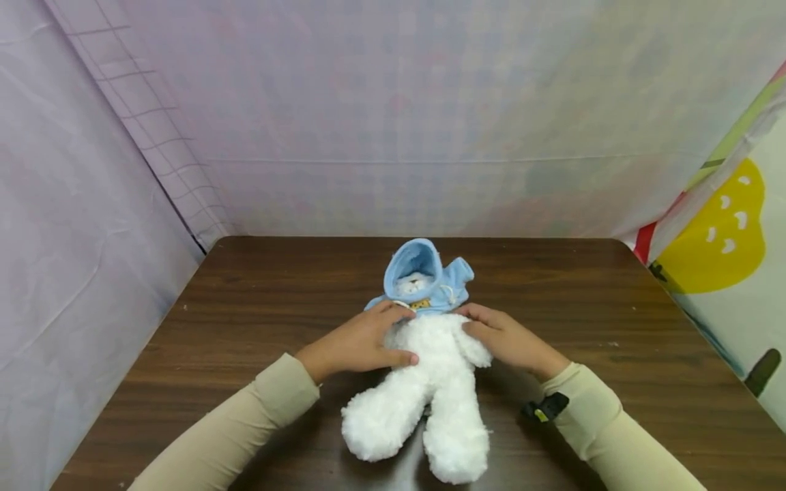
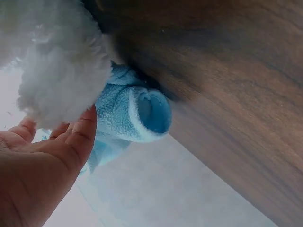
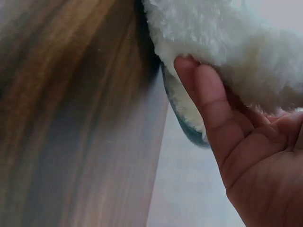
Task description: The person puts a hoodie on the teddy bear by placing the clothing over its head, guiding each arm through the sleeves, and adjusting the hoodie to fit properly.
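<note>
A fluffy white plush toy (image 1: 439, 358) lies on its back, legs toward me, with a light-blue hooded top (image 1: 457, 283) around its head and upper chest. Only the muzzle shows inside the hood. My left hand (image 1: 365, 341) rests on the toy's left side in the head view, thumb extended over the belly and fingers near the top's hem. On the other side, my right hand (image 1: 506, 337) touches the plush arm and hem with fairly straight fingers. In the left wrist view, a blue sleeve (image 2: 125, 111) stands beyond my fingers with its round opening showing.
The toy is on a dark wood-grain table (image 1: 264, 286). Pale fabric sheets (image 1: 393, 136) hang behind it and at the left. A printed panel (image 1: 718, 239) with a yellow shape stands at the right. A dark strap device (image 1: 545, 407) sits at my right cuff.
</note>
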`<state>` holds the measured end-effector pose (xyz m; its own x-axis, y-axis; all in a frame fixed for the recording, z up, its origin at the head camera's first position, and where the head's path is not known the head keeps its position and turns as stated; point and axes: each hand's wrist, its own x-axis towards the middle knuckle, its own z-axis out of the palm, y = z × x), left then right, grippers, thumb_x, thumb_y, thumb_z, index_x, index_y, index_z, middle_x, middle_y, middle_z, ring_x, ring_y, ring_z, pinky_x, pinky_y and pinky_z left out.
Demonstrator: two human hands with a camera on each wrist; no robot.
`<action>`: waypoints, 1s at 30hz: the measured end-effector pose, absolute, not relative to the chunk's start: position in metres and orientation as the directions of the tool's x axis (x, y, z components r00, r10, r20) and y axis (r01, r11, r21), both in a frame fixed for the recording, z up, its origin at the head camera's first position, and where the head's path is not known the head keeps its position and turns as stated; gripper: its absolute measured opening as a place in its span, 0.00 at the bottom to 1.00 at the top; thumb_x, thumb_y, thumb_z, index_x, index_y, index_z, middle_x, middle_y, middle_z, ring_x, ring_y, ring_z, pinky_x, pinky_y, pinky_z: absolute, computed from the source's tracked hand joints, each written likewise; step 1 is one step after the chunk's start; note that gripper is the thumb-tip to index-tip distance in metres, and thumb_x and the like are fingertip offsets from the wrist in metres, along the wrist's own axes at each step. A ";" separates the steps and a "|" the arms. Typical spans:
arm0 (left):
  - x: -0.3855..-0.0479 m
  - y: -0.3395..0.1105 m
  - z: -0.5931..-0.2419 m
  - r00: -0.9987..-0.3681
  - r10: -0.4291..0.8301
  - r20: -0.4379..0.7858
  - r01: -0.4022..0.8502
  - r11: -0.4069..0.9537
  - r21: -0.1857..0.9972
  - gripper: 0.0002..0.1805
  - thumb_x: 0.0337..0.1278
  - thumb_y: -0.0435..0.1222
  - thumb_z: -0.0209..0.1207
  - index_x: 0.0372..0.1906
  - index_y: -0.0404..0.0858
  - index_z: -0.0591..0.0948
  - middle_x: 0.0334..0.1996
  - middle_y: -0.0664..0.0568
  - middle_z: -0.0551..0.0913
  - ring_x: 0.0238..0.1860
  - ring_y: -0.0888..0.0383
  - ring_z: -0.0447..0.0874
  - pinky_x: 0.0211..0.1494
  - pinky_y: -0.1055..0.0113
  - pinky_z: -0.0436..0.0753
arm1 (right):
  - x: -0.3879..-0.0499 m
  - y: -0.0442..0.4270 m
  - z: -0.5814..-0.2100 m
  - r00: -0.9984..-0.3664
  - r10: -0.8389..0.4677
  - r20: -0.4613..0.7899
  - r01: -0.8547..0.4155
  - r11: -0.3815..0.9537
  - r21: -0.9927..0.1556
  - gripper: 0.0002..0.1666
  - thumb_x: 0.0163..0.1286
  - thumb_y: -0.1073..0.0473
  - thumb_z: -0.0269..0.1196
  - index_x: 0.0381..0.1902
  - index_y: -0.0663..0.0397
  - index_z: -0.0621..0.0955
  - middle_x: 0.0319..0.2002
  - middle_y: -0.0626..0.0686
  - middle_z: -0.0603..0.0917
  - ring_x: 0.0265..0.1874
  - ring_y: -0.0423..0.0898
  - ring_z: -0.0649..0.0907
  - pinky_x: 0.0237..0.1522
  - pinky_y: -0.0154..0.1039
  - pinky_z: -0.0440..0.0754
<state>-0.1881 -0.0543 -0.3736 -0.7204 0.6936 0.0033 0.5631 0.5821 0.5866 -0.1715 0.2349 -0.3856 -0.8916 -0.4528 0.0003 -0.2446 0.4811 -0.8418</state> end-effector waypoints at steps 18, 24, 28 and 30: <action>-0.192 -0.035 -0.373 -0.784 0.615 0.079 0.465 0.499 0.731 0.38 0.50 0.42 0.75 0.63 0.36 0.70 0.56 0.45 0.78 0.50 0.54 0.83 0.52 0.63 0.81 | -0.159 0.236 -0.347 -0.898 -0.376 0.230 -0.407 0.511 -0.757 0.09 0.75 0.54 0.60 0.50 0.46 0.80 0.42 0.46 0.84 0.39 0.45 0.82 0.38 0.39 0.81; -0.193 -0.025 -0.374 -0.808 0.576 0.124 0.438 0.446 0.780 0.33 0.52 0.37 0.73 0.61 0.35 0.71 0.49 0.45 0.83 0.46 0.54 0.85 0.45 0.66 0.82 | -0.152 0.230 -0.332 -0.882 -0.345 0.322 -0.469 0.571 -0.674 0.11 0.74 0.54 0.62 0.51 0.45 0.81 0.49 0.45 0.84 0.47 0.44 0.81 0.46 0.41 0.79; -0.191 -0.018 -0.379 -0.791 0.582 0.188 0.488 0.415 0.768 0.35 0.53 0.35 0.72 0.65 0.32 0.69 0.57 0.43 0.79 0.57 0.53 0.78 0.58 0.61 0.77 | -0.147 0.227 -0.324 -0.822 -0.390 0.414 -0.568 0.520 -0.638 0.15 0.71 0.63 0.64 0.54 0.48 0.81 0.55 0.47 0.81 0.56 0.44 0.78 0.55 0.34 0.74; -0.189 -0.015 -0.381 -0.783 0.594 0.184 0.507 0.438 0.743 0.39 0.54 0.34 0.70 0.69 0.30 0.66 0.66 0.42 0.71 0.65 0.52 0.69 0.67 0.57 0.70 | -0.146 0.224 -0.322 -0.788 -0.430 0.441 -0.614 0.490 -0.619 0.18 0.70 0.66 0.64 0.55 0.47 0.81 0.56 0.47 0.80 0.57 0.45 0.76 0.55 0.33 0.73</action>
